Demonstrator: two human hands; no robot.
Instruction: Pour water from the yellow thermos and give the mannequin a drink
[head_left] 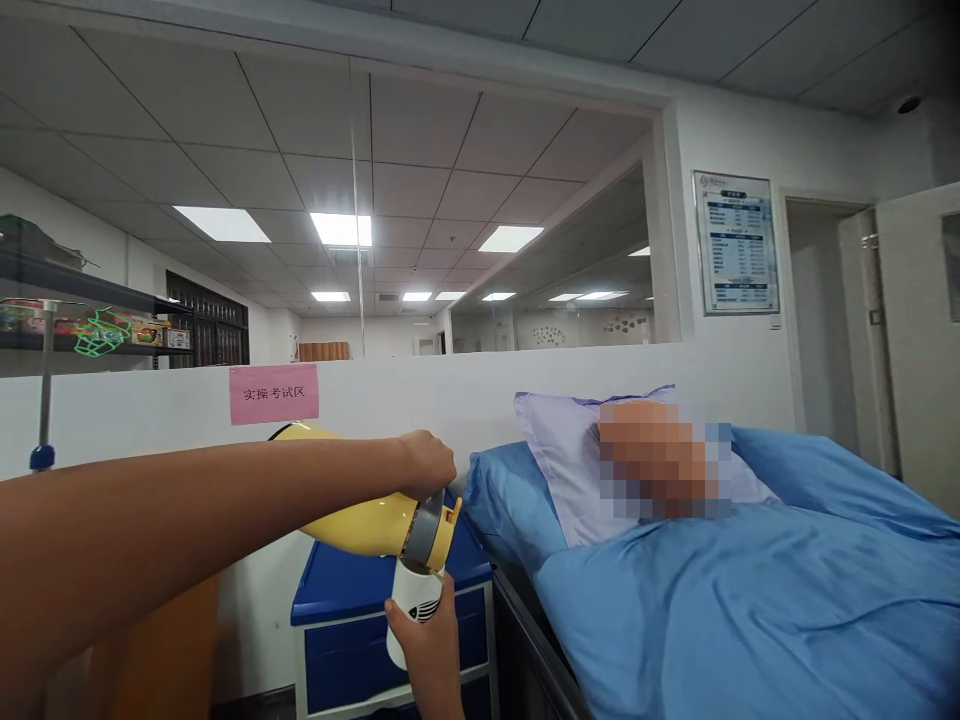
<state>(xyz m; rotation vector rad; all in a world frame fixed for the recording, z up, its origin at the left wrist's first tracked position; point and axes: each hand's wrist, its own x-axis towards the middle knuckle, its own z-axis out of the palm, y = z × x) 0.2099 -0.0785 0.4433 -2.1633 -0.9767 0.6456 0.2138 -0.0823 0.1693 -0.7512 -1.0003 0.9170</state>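
My left hand (pixel 426 465) is closed around the grey handle at the top of a yellow thermos jug (pixel 360 525). The jug is tipped nearly on its side, its spout low and to the right. Right under the spout is a white cup (pixel 409 600) with a black printed mark, slightly tilted. From below, my right hand (pixel 433 635) grips this cup, thumb on the near side. The spout seems to touch or nearly touch the cup's rim; whether liquid flows cannot be seen. Both are in front of a blue-topped bedside cabinet (pixel 337 585).
A bed with a blue quilt (pixel 750 610) and a lilac pillow (pixel 551 450) stands at right; a pixelated patch covers a head on the pillow. The dark bed rail (pixel 536 640) runs beside the cabinet. A metal pole (pixel 46 390) is at far left, before the white partition (pixel 420 400).
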